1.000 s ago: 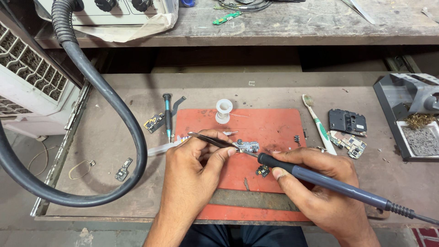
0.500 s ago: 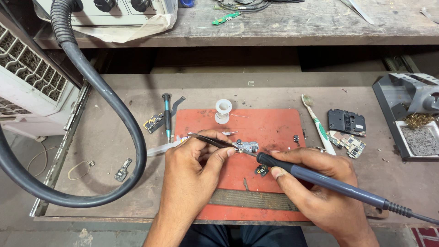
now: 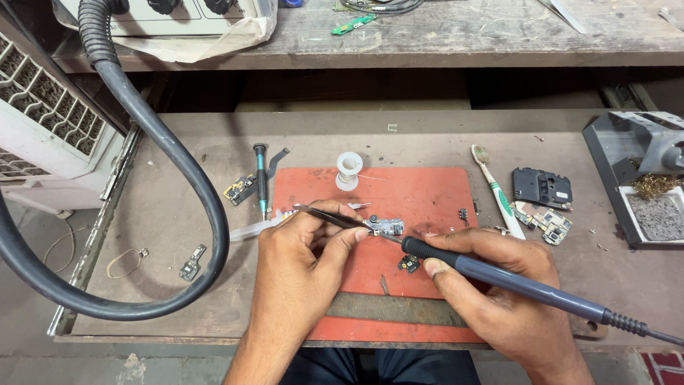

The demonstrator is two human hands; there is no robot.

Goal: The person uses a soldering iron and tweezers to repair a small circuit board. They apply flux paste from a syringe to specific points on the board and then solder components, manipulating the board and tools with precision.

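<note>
I note my left hand (image 3: 299, 264) pinching dark tweezers (image 3: 331, 216) whose tips meet a small grey circuit part (image 3: 387, 227) near the middle of the red mat (image 3: 420, 196). My right hand (image 3: 499, 285) grips a blue-grey soldering iron (image 3: 513, 281), tip at the same part. A white solder spool (image 3: 349, 170) stands at the mat's far edge. A toothbrush (image 3: 496, 191) lies just off its right edge on the workbench (image 3: 178, 157).

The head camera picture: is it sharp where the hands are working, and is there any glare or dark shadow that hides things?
Head view: light is soft and even, with no glare on the red mat. The left hand, the tweezers and the small circuit board look sharp, as do the right hand and soldering iron. The recess under the shelf lies in deep shadow. The black hose bulges large at the left edge.
</note>
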